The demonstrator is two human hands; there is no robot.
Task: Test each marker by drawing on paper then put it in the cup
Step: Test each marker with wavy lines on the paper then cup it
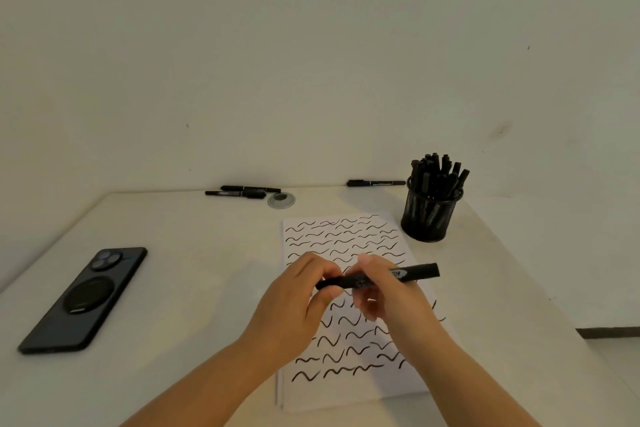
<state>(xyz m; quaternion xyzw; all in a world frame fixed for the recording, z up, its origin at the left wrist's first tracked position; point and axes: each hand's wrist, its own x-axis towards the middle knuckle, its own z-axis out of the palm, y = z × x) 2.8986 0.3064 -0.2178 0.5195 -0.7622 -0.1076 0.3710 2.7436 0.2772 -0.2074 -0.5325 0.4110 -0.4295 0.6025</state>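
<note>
Head view: both hands, left hand [298, 291] and right hand [384, 291], grip a marker [420, 272] above the paper [346, 388], cup [429, 218] well apart.

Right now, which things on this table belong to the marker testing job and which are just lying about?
Part of the job:
- marker, held by left hand and right hand
- paper with test squiggles
- mesh cup of markers
- three loose markers at the back edge

Just lying about:
- phone
- round metal disc
</note>
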